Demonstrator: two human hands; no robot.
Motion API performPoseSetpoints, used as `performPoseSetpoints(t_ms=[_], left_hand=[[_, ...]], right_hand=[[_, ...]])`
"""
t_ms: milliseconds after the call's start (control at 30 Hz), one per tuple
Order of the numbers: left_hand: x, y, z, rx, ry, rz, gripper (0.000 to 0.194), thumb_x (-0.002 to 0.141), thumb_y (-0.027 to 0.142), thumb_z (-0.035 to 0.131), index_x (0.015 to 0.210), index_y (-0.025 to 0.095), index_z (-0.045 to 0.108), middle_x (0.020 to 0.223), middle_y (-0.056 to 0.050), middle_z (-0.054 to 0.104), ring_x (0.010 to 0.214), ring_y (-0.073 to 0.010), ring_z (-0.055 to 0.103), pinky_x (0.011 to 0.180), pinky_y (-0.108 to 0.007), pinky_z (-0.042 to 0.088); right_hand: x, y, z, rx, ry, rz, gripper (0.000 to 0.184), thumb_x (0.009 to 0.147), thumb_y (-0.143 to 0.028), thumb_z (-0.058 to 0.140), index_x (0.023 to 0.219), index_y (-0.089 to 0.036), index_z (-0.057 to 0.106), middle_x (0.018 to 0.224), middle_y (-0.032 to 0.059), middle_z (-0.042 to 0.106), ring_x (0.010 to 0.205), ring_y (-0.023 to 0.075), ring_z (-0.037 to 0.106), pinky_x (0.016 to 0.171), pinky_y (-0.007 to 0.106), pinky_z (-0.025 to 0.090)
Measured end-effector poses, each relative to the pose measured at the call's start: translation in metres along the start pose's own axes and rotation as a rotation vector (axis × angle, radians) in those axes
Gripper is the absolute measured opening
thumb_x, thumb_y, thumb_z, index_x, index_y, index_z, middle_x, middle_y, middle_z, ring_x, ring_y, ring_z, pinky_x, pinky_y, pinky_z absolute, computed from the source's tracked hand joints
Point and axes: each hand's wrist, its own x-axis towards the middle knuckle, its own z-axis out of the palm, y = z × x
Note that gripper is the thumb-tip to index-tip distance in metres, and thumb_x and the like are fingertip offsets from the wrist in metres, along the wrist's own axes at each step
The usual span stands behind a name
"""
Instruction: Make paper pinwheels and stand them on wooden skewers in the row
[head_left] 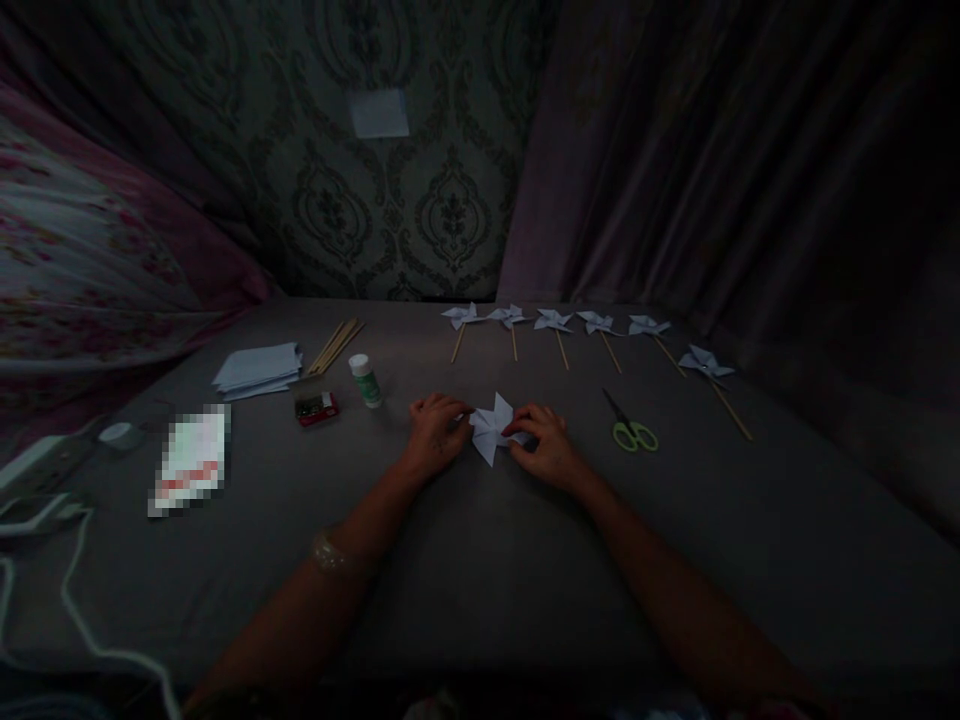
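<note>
Between my hands, on the grey tabletop, a white paper pinwheel (pixel 490 430) without a stick has its blades folded up. My left hand (pixel 438 432) pinches the blade on its left side. The fingers of my right hand (pixel 546 442) close on the right part of the paper, near the centre. Up and to the left of my left hand stands a white bottle with a green label (pixel 366 382). A small red box (pixel 315 406) with little metal pieces inside lies open beside it. Green-handled scissors (pixel 631 430) rest to the right of my right hand.
Several finished pinwheels on sticks (pixel 553 322) lie along the back right. Loose wooden sticks (pixel 336 346) and a stack of white paper (pixel 259 368) are at the back left. A blurred-out packet (pixel 193 462), a white lid (pixel 118 435) and a white cable (pixel 97 645) occupy the left side.
</note>
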Motion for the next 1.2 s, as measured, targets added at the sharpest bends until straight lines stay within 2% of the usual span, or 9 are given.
performPoseSetpoints(t_ms=[133,433,633,767,867,1000,1067,1200], left_hand=[[0.000,0.001,0.001,-0.012,-0.026,0.014,0.018,0.084,0.023,0.054,0.093,0.023,0.070,0.099,-0.005,0.072,0.102,-0.0243,0.059,0.093,-0.047,0.029],[-0.004,0.007,0.008,0.027,-0.146,0.182,0.019,0.086,0.024,0.053,0.093,0.025,0.071,0.102,-0.005,0.072,0.102,-0.0235,0.057,0.092,-0.046,0.029],[-0.004,0.006,0.009,0.017,-0.174,0.193,0.019,0.086,0.022,0.053,0.094,0.025,0.071,0.104,-0.005,0.072,0.104,-0.0234,0.056,0.092,-0.046,0.028],[-0.003,0.007,0.006,-0.031,-0.092,0.152,0.018,0.087,0.026,0.054,0.093,0.025,0.071,0.101,-0.005,0.073,0.100,-0.0220,0.058,0.094,-0.045,0.029],[0.000,0.011,-0.005,-0.074,0.006,0.107,0.017,0.088,0.028,0.055,0.092,0.024,0.071,0.095,-0.004,0.073,0.095,-0.0199,0.060,0.094,-0.043,0.031],[0.006,0.013,-0.031,-0.052,0.145,0.059,0.016,0.088,0.026,0.055,0.090,0.024,0.071,0.087,-0.003,0.073,0.087,-0.0178,0.062,0.091,-0.039,0.035],[0.007,0.008,-0.046,-0.011,0.197,0.044,0.016,0.088,0.026,0.055,0.090,0.024,0.071,0.083,-0.003,0.072,0.083,-0.0173,0.062,0.089,-0.038,0.036],[0.001,-0.019,-0.078,0.050,0.335,-0.034,0.016,0.087,0.026,0.056,0.088,0.022,0.071,0.081,-0.003,0.072,0.081,-0.0179,0.063,0.087,-0.038,0.039]], right_hand=[[0.000,-0.001,0.001,0.007,0.016,-0.004,0.010,0.076,-0.022,0.061,0.083,-0.024,0.069,0.097,0.0050,0.062,0.101,0.0234,0.054,0.090,0.043,0.034],[0.006,0.003,0.010,-0.018,0.022,0.072,0.012,0.082,-0.026,0.059,0.077,-0.023,0.069,0.098,0.0056,0.065,0.101,0.0235,0.055,0.090,0.043,0.035],[0.008,-0.002,0.010,-0.019,0.025,0.105,0.011,0.081,-0.025,0.060,0.074,-0.022,0.068,0.097,0.0059,0.065,0.100,0.0229,0.056,0.091,0.043,0.035],[0.006,-0.003,0.010,0.004,0.092,0.108,0.014,0.082,-0.032,0.059,0.075,-0.023,0.068,0.095,0.0066,0.065,0.097,0.0235,0.057,0.089,0.044,0.038],[0.003,0.004,0.011,0.051,0.188,0.117,0.023,0.085,-0.038,0.054,0.074,-0.023,0.068,0.090,0.0077,0.064,0.090,0.0235,0.058,0.085,0.043,0.042],[0.001,0.017,0.013,0.094,0.260,0.135,0.033,0.087,-0.042,0.048,0.066,-0.024,0.066,0.083,0.0077,0.063,0.083,0.0231,0.060,0.078,0.041,0.046],[0.001,0.022,0.013,0.109,0.282,0.146,0.032,0.084,-0.044,0.051,0.068,-0.023,0.068,0.084,0.0083,0.063,0.082,0.0234,0.060,0.077,0.040,0.048],[0.000,0.025,0.014,0.139,0.310,0.148,0.030,0.080,-0.047,0.055,0.079,-0.022,0.070,0.088,0.0090,0.065,0.085,0.0242,0.062,0.079,0.041,0.050]])
